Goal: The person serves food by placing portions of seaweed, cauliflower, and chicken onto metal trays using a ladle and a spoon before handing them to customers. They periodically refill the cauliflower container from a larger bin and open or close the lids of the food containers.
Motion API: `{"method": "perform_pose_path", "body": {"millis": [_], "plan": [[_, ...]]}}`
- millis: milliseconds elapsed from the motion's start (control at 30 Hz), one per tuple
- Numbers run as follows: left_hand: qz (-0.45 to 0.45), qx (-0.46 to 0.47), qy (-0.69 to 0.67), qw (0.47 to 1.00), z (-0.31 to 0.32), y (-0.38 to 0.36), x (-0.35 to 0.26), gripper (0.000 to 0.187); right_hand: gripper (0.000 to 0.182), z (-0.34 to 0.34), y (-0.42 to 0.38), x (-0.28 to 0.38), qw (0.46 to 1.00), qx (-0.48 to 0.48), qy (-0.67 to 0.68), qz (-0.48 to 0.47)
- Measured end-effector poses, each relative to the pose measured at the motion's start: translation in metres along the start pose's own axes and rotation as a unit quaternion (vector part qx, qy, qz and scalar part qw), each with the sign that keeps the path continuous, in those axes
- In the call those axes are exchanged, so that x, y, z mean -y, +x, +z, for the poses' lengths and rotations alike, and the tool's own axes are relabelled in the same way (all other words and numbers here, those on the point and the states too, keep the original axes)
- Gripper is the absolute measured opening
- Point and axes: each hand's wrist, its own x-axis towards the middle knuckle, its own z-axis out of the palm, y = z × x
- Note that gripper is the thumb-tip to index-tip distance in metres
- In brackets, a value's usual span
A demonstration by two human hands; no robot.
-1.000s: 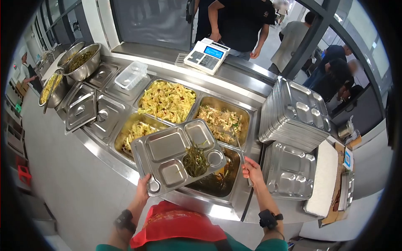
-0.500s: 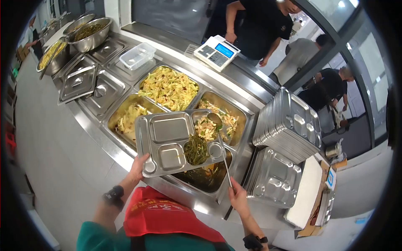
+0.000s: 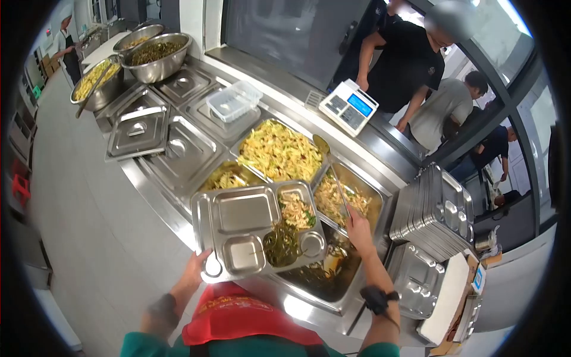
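Observation:
My left hand [image 3: 194,270] grips the near left corner of a steel compartment tray [image 3: 245,207]. Dark green seaweed-like strips [image 3: 281,243] lie in one compartment, and a pale chopped dish with green bits [image 3: 297,209] fills another; the other compartments look bare. My right hand [image 3: 358,231] is closed around the handle of a long serving spoon [image 3: 338,181]. The spoon's bowl is at the right corner of a pan of yellow-green shredded food [image 3: 278,152]. Below the handle is a pan of mixed chopped food [image 3: 351,199]. The tray partly covers another pan of yellowish food [image 3: 229,177].
A nearer pan [image 3: 324,273] holds dark food in liquid. Stacked steel trays [image 3: 425,208] stand to the right. Beyond the counter are a scale with a blue display [image 3: 350,107] and a person in black [image 3: 407,59]. Lidded pans [image 3: 178,146] and large bowls [image 3: 156,59] line the left.
The spoon has gone from over the tray's chopped-food compartment to the yellow-green pan's corner, my right hand moving up and forward. My left hand still holds the tray. The camera view has shifted.

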Motion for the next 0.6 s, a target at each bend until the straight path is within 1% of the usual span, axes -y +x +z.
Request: {"method": "perform_pose_path", "body": {"millis": [67, 100, 200, 233, 267, 300, 333, 367, 467, 500, 600], "plan": [[-0.019, -0.023, 0.008, 1.000, -0.011, 0.001, -0.047, 0.039, 0.036, 0.059, 0.047, 0.000, 1.000, 0.001, -0.027, 0.012], [-0.012, -0.021, 0.030, 0.999, -0.040, 0.026, -0.048, 0.038, 0.036, 0.079, 0.065, 0.001, 0.999, 0.002, -0.041, 0.017], [-0.006, -0.045, 0.021, 0.999, -0.062, 0.041, -0.067, 0.034, 0.037, 0.090, 0.078, 0.017, 0.998, 0.061, 0.012, 0.021], [-0.006, -0.033, 0.022, 0.999, -0.068, 0.045, -0.073, 0.030, 0.038, 0.088, 0.078, 0.019, 0.997, 0.073, -0.013, 0.008], [0.002, -0.038, 0.018, 0.999, -0.074, 0.048, -0.083, 0.030, 0.038, 0.084, 0.080, 0.025, 0.985, 0.119, 0.082, 0.093], [0.007, -0.041, 0.015, 0.999, -0.079, 0.053, -0.101, 0.029, 0.038, 0.078, 0.086, 0.039, 0.955, 0.163, 0.174, 0.179], [0.012, -0.044, 0.012, 0.999, -0.088, 0.063, -0.123, 0.028, 0.039, 0.073, 0.095, 0.060, 0.906, 0.202, 0.264, 0.261], [0.029, -0.069, 0.032, 0.997, -0.114, 0.087, -0.137, 0.029, 0.039, 0.070, 0.109, 0.086, 0.851, 0.211, 0.365, 0.314], [-0.005, -0.047, 0.071, 0.996, -0.134, 0.127, -0.251, 0.029, 0.039, 0.116, 0.187, 0.178, 0.779, 0.222, 0.432, 0.397], [0.004, -0.053, 0.074, 0.996, -0.146, 0.147, -0.284, 0.030, 0.039, 0.140, 0.213, 0.208, 0.760, 0.204, 0.465, 0.406], [0.038, -0.041, 0.064, 0.996, -0.176, 0.200, -0.375, 0.031, 0.035, 0.182, 0.268, 0.282, 0.667, 0.158, 0.589, 0.428]]}}
